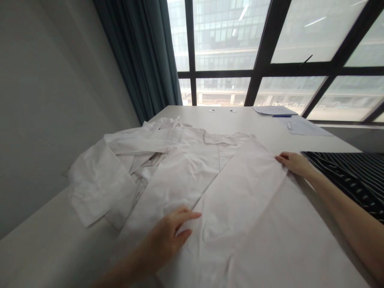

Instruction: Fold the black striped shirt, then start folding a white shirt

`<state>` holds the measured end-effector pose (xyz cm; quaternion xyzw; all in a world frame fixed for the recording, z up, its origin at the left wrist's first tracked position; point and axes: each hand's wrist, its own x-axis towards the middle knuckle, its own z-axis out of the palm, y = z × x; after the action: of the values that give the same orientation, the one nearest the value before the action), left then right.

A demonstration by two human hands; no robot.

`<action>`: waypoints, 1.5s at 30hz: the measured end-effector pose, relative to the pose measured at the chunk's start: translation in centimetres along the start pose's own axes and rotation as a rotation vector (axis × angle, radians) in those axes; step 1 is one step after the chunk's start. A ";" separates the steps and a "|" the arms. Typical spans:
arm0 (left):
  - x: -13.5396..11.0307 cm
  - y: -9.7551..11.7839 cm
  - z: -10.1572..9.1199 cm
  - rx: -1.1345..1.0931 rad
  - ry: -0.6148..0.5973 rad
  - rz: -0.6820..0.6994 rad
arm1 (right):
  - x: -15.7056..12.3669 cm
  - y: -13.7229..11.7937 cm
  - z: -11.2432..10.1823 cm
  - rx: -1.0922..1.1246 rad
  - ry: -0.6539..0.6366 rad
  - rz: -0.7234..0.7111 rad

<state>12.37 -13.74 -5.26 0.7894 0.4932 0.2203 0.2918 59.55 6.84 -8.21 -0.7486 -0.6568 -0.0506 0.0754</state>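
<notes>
A white long-sleeved shirt (192, 172) lies spread on the white table, its collar toward the window. One sleeve (240, 180) is laid diagonally down over the front. My right hand (292, 162) pinches the cloth at the outer edge near the shoulder on the right. Over the middle of the shirt is my left hand (172, 232), slightly blurred, thumb and index finger apart and nothing held. Its fingertips are close to the sleeve's inner edge; whether they touch the cloth I cannot tell. More rumpled white cloth (99, 180) is bunched at the left.
Black striped fabric (354, 180) lies at the table's right edge. Papers (309, 127) and a blue pen (282, 116) rest at the far right of the table (192, 114). Beyond stand a dark-framed window (222, 74) and a blue curtain (147, 52); a wall is at left.
</notes>
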 end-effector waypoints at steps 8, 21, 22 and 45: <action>-0.5 1.5 0.8 0.556 0.154 0.426 | -2.1 -4.5 -2.4 0.141 0.026 -0.286; -0.6 4.1 -0.1 0.536 -0.190 0.545 | -6.9 -13.2 0.2 0.187 -0.252 -0.598; -0.6 4.1 0.0 0.514 -0.183 0.545 | -5.9 -12.9 0.4 0.169 -0.241 -0.567; -0.1 1.6 1.8 0.565 -0.099 0.629 | 7.7 -10.5 3.0 0.014 -0.187 -0.106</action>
<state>14.48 -14.84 -5.47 0.9599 0.2547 0.1166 0.0059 50.06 16.18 -9.36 -0.7135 -0.7001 0.0201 0.0160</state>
